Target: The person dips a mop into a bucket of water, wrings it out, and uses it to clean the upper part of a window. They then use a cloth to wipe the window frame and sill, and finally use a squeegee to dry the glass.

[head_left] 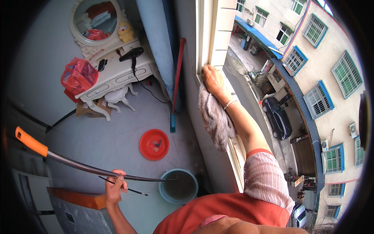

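My left hand [116, 187] is closed around a long dark metal pole [85, 165] with an orange grip [32, 142] at its far left end. The same fingers hold a thin black stick [134, 191], like a slim brush or pencil; its exact kind is unclear. The pole's other end reaches over a blue bucket [165, 198] of murky water. My right hand [213, 80] presses on the window frame [230, 150] at the upper middle, fingers curled on a greyish-brown rag [214, 117]. The rag hangs down from that hand over the sill.
A red basin [145, 153] and a red-handled broom [178, 74] are on the room side. Behind them stands a white dressing table [113, 78] with a hair dryer [131, 54], a red bag [79, 77] and a mirror [96, 21]. Outside, a street drops away with a parked car [277, 117].
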The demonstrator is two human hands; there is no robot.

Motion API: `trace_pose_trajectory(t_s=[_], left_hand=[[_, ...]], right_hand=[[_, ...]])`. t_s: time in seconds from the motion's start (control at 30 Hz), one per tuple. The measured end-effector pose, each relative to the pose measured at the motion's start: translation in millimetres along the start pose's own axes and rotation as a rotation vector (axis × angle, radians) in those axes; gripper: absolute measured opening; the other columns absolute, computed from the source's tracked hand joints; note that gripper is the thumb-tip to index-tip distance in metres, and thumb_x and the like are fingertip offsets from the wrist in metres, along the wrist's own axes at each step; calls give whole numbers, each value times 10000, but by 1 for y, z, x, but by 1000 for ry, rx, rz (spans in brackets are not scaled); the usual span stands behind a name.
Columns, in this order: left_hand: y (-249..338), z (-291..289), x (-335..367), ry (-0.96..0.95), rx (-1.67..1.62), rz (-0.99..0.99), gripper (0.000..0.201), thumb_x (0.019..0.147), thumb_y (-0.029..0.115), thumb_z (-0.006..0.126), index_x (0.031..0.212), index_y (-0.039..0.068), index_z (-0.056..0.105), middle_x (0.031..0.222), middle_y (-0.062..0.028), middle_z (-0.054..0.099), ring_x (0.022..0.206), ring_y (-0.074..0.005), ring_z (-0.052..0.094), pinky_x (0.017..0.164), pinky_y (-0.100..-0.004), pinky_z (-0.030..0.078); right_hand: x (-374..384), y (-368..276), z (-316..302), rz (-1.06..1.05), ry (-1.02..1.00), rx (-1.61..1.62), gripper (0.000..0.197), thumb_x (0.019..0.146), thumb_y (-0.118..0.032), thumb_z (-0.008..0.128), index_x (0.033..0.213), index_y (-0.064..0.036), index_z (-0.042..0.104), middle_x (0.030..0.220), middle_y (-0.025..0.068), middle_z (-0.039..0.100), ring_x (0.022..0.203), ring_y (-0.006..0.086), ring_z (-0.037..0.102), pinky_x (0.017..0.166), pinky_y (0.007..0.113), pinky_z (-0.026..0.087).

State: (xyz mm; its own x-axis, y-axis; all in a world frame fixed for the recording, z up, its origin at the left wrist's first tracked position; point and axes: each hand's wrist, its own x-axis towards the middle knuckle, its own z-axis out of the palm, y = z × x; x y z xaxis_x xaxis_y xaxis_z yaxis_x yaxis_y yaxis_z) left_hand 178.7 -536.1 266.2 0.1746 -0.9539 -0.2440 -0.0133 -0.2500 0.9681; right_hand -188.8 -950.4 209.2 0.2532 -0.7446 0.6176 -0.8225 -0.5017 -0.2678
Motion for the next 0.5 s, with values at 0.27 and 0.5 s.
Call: trace_pose_trajectory(t_s=[0.27, 0.5], left_hand=[[-6, -10, -9, 71, 12, -18, 169, 951, 206, 554, 1019, 54, 526, 581, -21, 531, 463, -71, 481, 418, -187, 371], [-12, -18, -21, 86, 0, -6, 175, 958, 216, 542, 1012, 51, 521, 577, -19, 523, 465, -72, 471, 427, -191, 366]], right_hand=[[15, -19, -17, -48, -509, -265, 358, 797, -188, 531, 1048, 66, 548, 1112, 258, 589, 1059, 364, 540, 960, 404, 407], [28, 0, -18, 24, -609, -165, 300, 838, -253, 488, 992, 4, 511, 892, 241, 636, 881, 415, 604, 795, 494, 469]])
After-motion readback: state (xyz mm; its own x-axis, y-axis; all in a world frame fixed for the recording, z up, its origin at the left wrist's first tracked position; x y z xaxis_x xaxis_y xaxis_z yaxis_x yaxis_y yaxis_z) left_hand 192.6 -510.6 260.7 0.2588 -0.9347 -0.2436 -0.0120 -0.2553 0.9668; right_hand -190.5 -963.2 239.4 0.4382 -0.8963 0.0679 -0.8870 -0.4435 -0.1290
